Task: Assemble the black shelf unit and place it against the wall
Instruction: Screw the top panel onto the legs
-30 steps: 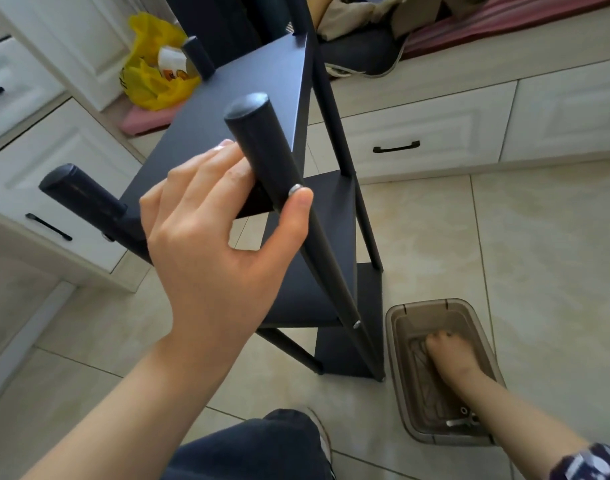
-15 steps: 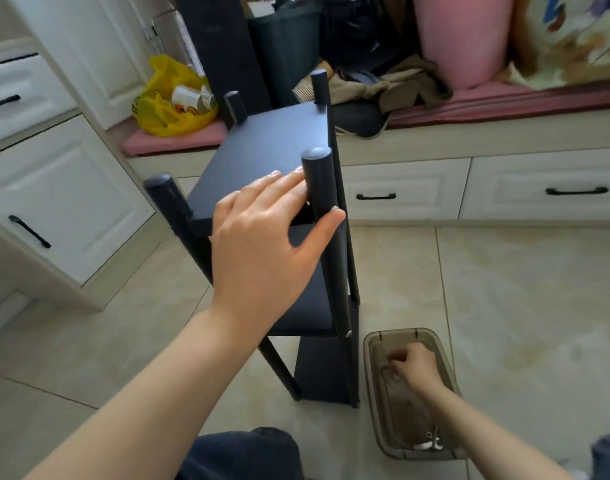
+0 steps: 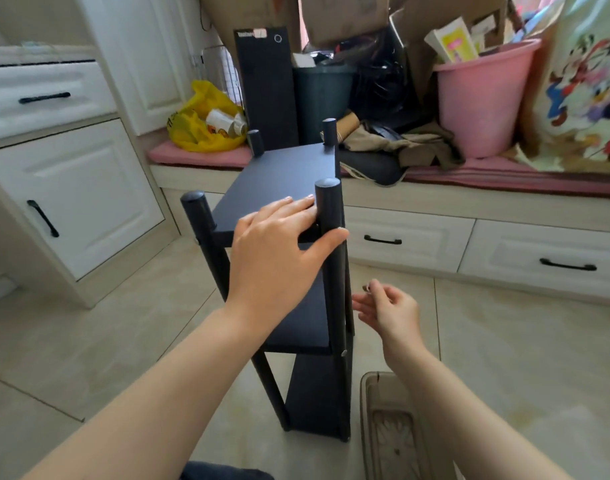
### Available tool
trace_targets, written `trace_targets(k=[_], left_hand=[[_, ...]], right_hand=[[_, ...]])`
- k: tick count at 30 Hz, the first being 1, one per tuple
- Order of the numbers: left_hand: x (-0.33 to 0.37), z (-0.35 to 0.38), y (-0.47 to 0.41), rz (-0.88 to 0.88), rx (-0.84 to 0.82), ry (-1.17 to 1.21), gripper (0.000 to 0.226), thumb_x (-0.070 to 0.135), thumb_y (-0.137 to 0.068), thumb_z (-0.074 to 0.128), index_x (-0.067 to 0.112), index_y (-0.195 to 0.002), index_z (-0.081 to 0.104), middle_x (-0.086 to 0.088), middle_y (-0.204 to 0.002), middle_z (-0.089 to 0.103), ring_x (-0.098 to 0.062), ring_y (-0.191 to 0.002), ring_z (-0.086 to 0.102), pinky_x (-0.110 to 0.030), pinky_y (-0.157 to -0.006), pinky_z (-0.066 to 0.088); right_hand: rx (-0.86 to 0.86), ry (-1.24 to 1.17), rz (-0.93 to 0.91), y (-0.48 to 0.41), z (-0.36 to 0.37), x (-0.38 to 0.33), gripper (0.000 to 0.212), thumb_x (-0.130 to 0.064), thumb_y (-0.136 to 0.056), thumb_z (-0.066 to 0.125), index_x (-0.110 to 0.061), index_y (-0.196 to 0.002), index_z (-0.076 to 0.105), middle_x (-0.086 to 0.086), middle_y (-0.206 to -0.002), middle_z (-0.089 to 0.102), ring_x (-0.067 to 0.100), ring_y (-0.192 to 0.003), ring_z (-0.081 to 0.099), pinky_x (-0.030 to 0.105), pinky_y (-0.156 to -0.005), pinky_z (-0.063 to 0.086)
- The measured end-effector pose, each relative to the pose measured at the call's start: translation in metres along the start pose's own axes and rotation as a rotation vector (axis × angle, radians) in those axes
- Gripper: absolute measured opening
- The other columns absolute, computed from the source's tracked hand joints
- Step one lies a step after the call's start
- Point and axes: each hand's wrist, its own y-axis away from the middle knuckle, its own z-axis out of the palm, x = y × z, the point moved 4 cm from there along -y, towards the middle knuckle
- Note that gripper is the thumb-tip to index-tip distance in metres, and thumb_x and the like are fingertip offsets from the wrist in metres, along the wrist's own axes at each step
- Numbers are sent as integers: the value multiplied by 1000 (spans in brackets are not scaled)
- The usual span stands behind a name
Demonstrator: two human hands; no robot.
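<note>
Shelf unit: our shelf unit (image 3: 289,174) stands upright on the floor (image 3: 504,341), in front of the drawers.
Left hand: our left hand (image 3: 279,258) has its fingers flat on the top board and its thumb hooked round the near post (image 3: 331,271).
Right hand: our right hand (image 3: 390,306) pinches a small part (image 3: 366,288), too blurred to name.
Risk: we think a loose pinch could drop the part, and leaning could tip the narrow unit.
Change: half a second ago our right hand was in the box (image 3: 371,410); now it is lifted beside the post.

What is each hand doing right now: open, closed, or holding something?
Left hand: grips the shelf's near post, thumb round it, fingers on the top panel.
Right hand: pinches a small dark part, too small to identify.
</note>
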Motion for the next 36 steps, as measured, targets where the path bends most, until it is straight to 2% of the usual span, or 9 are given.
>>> trace_targets(k=[9, 12, 16, 19, 21, 24, 28, 32, 36], left_hand=[[-65, -37, -11, -198, 20, 221, 39, 57, -87, 61, 36, -117, 73, 19, -119, 71, -17, -124, 60, -51, -107, 45], [-88, -53, -6, -277, 29, 264, 35, 50, -90, 66, 34, -120, 73, 17, -120, 71, -17, -126, 59, -49, -108, 45], [-122, -75, 0, -395, 32, 338, 26, 40, -92, 69, 31, -116, 75, 20, -107, 73, -1, -108, 64, -22, -97, 48], [-152, -85, 9, -468, 63, 378, 14, 39, -93, 68, 38, -105, 74, 31, -92, 71, 18, -95, 61, 4, -75, 40], [-172, -92, 17, -530, 99, 391, 5, 41, -93, 67, 42, -95, 72, 33, -87, 70, 22, -89, 60, 7, -68, 37], [-203, -100, 35, -616, 209, 422, 11, 42, -93, 67, 42, -83, 72, 30, -85, 73, 9, -97, 64, -9, -87, 44], [-239, -91, 71, -769, 284, 495, 10, 39, -93, 67, 39, -85, 73, 27, -90, 74, -5, -113, 65, -36, -111, 42], [-264, -64, 114, -892, 328, 591, 11, 40, -90, 68, 33, -94, 75, 18, -98, 77, -4, -108, 68, -34, -110, 45], [-280, -27, 163, -1032, 359, 666, 41, 51, -73, 69, 26, -105, 75, 10, -101, 78, -14, -112, 67, -41, -112, 43]], right_hand=[[-189, 25, -127, 16, 93, -28, 15, -20, -98, 60, -9, -98, 70, -5, -73, 75, 6, -72, 71, 20, -66, 55], [-213, 79, -123, 20, 120, -14, 16, -25, -97, 62, -13, -96, 73, -4, -76, 74, 10, -74, 70, 26, -70, 58], [-226, 128, -134, 24, 154, 6, 15, -27, -97, 62, -20, -91, 73, -7, -79, 72, 4, -75, 67, 16, -67, 49], [-259, 163, -185, 23, 177, 17, 15, -27, -97, 61, -18, -95, 73, -9, -79, 71, -4, -76, 66, 10, -64, 47], [-304, 217, -217, 22, 194, 24, 14, -27, -97, 61, -18, -97, 72, -9, -80, 71, -6, -77, 65, 12, -68, 47], [-381, 302, -265, 18, 216, 35, 13, -25, -97, 61, -18, -98, 72, -6, -80, 70, -2, -78, 65, 14, -70, 50], [-436, 382, -305, 7, 234, 52, 9, -24, -97, 60, -23, -93, 68, -6, -75, 69, 0, -73, 66, 9, -65, 50], [-466, 468, -342, -7, 233, 75, 7, -24, -98, 59, -27, -92, 62, -8, -71, 67, -2, -68, 66, 6, -61, 49], [-528, 589, -337, -18, 224, 107, 5, -24, -98, 58, -25, -95, 62, -7, -68, 67, 0, -64, 66, 9, -59, 49]])
